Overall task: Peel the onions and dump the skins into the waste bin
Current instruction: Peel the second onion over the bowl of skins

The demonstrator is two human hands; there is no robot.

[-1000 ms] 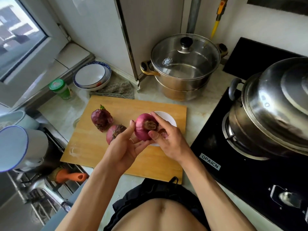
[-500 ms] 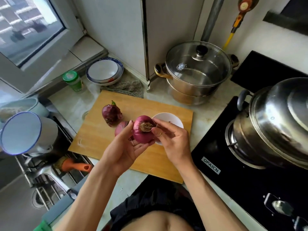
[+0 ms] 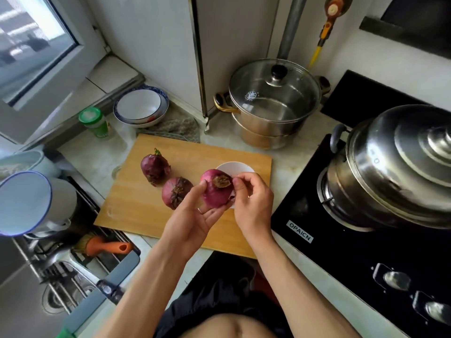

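My left hand (image 3: 192, 215) cups a red onion (image 3: 216, 191) from below, root end facing up, over the wooden cutting board (image 3: 136, 203). My right hand (image 3: 252, 198) pinches the skin at the onion's right side near the root. Two more red onions lie on the board: one with a green sprout (image 3: 154, 169) at the back left, one (image 3: 176, 192) just left of my left hand. A small white bowl (image 3: 234, 167) sits on the board behind the held onion, partly hidden. No waste bin is in view.
A glass-lidded steel pot (image 3: 273, 103) stands behind the board. A large steel pot (image 3: 395, 172) sits on the black stove (image 3: 341, 252) to the right. Stacked bowls (image 3: 140, 107), a green-capped jar (image 3: 94, 121) and a cloth (image 3: 175, 129) lie at the back left. A sink rack with enamel mugs (image 3: 26, 203) is at left.
The view has shifted so the scene sits lower in frame. My right hand's fingers have moved from the onion's root end to its right side, pinching the skin there.
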